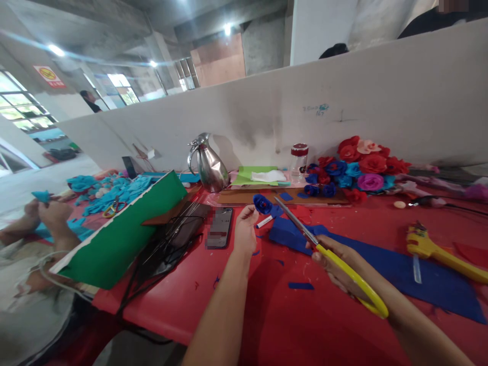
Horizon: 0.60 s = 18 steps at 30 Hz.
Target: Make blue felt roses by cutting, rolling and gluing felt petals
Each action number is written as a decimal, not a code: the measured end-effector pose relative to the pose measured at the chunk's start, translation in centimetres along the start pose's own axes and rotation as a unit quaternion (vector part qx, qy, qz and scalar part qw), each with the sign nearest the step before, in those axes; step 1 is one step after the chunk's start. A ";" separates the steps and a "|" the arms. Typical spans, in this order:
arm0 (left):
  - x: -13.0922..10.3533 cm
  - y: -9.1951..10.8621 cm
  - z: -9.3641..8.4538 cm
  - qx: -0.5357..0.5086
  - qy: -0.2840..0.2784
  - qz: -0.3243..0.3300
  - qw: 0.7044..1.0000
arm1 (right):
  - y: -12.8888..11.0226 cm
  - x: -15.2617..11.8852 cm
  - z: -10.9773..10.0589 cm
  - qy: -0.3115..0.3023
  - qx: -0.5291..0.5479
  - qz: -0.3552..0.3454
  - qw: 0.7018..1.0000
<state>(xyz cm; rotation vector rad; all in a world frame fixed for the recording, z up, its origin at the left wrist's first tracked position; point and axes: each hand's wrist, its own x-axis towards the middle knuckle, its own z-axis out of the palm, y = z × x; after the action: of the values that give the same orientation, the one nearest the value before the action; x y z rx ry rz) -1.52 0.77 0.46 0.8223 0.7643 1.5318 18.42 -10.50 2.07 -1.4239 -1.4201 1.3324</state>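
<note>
Between the fingers of my left hand (246,227) is a small blue artificial flower (262,203), its petals facing up. My right hand (337,264) grips a pair of scissors (345,269) with yellow handles, and the blades point up and left towards the flower without touching it. A long strip of blue felt-like sheet (371,256) lies under and beyond my right hand. A small white stick-like piece (264,221) lies close to my left fingers. Blue scraps (301,285) are scattered on the red table (274,315).
A yellow glue gun (430,249) rests on the right. Finished flowers (366,165), a lidded jar (299,160) and a metal jug (209,165) stand along the wall. A phone (220,229) lies left of my arm, near a green board (125,234). A co-worker's hands (53,213) hold blue material at far left.
</note>
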 end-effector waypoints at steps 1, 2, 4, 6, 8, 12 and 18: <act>0.0 0.0 0.0 0.003 -0.002 -0.001 1.000 | 0.0 -0.1 0.0 0.008 0.006 0.005 1.000; -0.1 0.1 0.0 0.007 -0.004 -0.002 1.000 | 0.0 -0.2 0.0 0.016 0.013 0.007 1.000; -0.1 0.0 0.1 0.011 -0.005 -0.001 1.000 | 0.0 -0.4 -0.2 0.028 0.030 -0.005 0.999; -0.2 -0.2 0.2 0.016 -0.006 -0.003 1.000 | 0.1 -0.5 -0.3 0.021 0.040 -0.034 0.998; -0.4 -0.4 0.3 0.022 -0.021 -0.010 0.999 | 0.2 -0.4 -0.4 0.027 0.027 -0.075 0.996; -0.9 -0.7 0.6 0.035 -0.072 -0.034 0.996 | 0.2 -0.2 -0.2 0.068 -0.027 -0.105 0.992; -1.6 -0.6 0.9 0.097 -0.076 -0.018 0.992 | 0.1 -0.2 0.3 0.087 -0.021 -0.080 0.993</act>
<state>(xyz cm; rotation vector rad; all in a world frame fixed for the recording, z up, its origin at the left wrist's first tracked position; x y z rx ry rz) -0.37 -0.78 0.33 1.0499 0.8191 1.3607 18.18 -10.81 1.92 -1.3855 -1.4221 1.0567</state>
